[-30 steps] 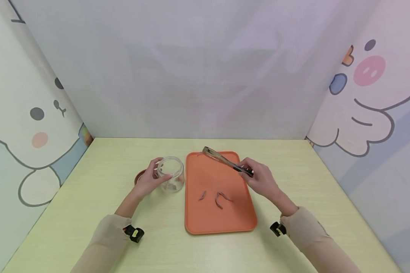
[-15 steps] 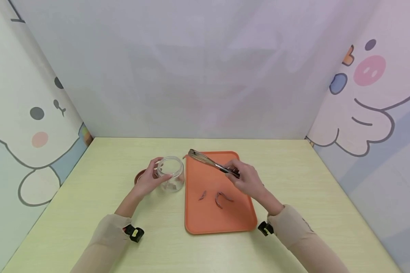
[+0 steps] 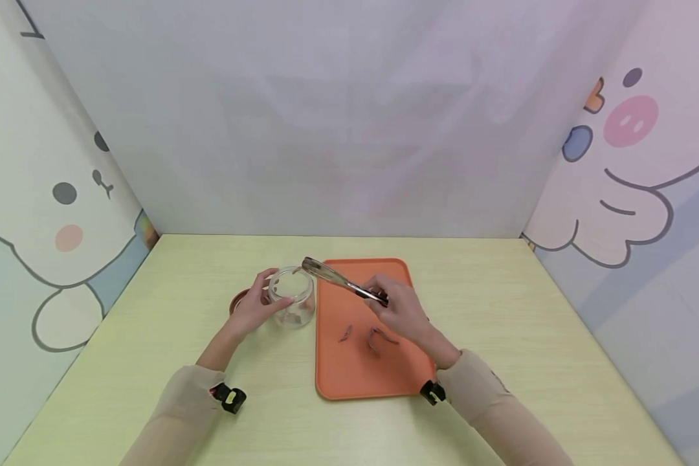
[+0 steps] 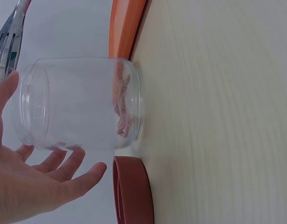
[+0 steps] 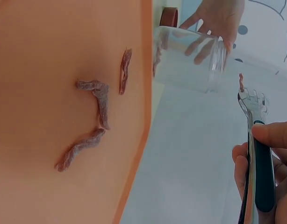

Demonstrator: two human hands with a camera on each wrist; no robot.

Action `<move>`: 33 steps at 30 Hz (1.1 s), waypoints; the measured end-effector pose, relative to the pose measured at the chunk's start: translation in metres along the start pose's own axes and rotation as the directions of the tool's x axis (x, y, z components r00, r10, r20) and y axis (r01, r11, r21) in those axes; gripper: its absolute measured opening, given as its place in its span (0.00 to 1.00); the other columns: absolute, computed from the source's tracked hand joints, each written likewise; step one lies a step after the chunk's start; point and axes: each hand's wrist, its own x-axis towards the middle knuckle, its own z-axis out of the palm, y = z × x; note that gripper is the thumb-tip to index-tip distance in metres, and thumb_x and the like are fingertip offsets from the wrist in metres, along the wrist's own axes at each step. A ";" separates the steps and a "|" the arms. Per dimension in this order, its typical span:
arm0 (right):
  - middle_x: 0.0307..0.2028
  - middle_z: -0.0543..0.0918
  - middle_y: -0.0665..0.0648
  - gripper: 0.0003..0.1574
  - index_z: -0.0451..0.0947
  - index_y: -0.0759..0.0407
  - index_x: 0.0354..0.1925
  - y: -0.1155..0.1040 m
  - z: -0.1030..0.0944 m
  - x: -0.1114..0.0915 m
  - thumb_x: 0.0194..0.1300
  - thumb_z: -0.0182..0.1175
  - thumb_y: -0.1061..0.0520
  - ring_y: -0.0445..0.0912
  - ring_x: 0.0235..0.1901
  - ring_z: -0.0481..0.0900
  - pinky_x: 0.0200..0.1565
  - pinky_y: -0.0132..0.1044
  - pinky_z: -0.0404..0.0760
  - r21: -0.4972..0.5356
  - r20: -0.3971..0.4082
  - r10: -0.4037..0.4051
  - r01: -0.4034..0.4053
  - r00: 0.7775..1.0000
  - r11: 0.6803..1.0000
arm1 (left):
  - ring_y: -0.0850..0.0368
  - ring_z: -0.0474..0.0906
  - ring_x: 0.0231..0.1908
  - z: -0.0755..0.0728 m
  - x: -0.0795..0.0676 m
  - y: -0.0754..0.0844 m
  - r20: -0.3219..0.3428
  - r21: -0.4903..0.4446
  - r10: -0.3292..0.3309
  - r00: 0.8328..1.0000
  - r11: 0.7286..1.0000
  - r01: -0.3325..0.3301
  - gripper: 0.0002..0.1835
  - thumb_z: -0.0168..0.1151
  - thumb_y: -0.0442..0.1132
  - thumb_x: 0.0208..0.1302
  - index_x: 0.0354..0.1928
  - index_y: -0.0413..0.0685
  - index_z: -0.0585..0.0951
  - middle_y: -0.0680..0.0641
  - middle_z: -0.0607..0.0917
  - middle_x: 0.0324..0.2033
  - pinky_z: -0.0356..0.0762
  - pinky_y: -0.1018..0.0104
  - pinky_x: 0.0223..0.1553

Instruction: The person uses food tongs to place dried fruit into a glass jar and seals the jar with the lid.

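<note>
My left hand [image 3: 252, 314] holds a clear glass jar [image 3: 299, 315] round its neck, thumb on the near side and fingers on the far side. Reddish-brown strips [image 4: 123, 109], apparently dried meat, lie at the jar's bottom. In my right hand [image 3: 400, 310] are metal tongs [image 3: 334, 278] with dark handle grips, gripped between thumb and fingers. The tongs' tips pinch one small strip [image 5: 241, 82] over the jar's mouth. More strips [image 5: 102, 102] lie on the orange tray [image 3: 373, 382], beneath and in front of the right hand.
A reddish-brown lid [image 4: 134, 191] rests on the table [image 3: 268, 414] left of the jar, partly behind the left hand. The tray's rim stands close to the jar's right side. A pale curtain [image 3: 349, 129] backs the table, with cartoon-printed panels at both sides.
My right hand has carried the tongs and the pinched strip leftward from over the tray to the jar's mouth. The left hand and jar have stayed put.
</note>
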 end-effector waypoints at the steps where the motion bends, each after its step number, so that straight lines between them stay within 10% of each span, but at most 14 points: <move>1: 0.23 0.74 0.46 0.13 0.74 0.57 0.37 -0.001 0.001 0.000 0.52 0.61 0.68 0.37 0.15 0.62 0.16 0.30 0.62 0.008 0.006 0.007 -0.007 1.000 1.000 | 0.43 0.63 0.53 0.000 0.000 0.000 0.000 -0.001 -0.001 1.000 1.000 0.001 0.44 0.64 0.52 0.51 0.64 0.53 0.50 0.36 0.57 0.61 0.65 0.51 0.48; 25: 0.29 0.77 0.47 0.15 0.73 0.54 0.40 0.020 -0.021 -0.018 0.53 0.63 0.63 0.37 0.21 0.69 0.22 0.33 0.68 -0.019 0.069 0.089 -0.088 0.994 0.996 | 0.45 0.65 0.51 0.001 0.003 -0.005 -0.005 0.003 -0.002 1.000 1.000 0.002 0.43 0.63 0.53 0.51 0.64 0.54 0.51 0.37 0.57 0.60 0.66 0.53 0.46; 33: 0.33 0.76 0.47 0.17 0.73 0.55 0.42 0.036 -0.040 -0.032 0.53 0.63 0.63 0.38 0.25 0.69 0.25 0.33 0.68 0.009 0.160 -0.013 0.011 0.987 1.000 | 0.45 0.66 0.50 0.000 0.003 -0.005 0.002 0.009 0.011 1.000 1.000 -0.011 0.43 0.63 0.53 0.51 0.64 0.54 0.51 0.37 0.58 0.60 0.67 0.54 0.44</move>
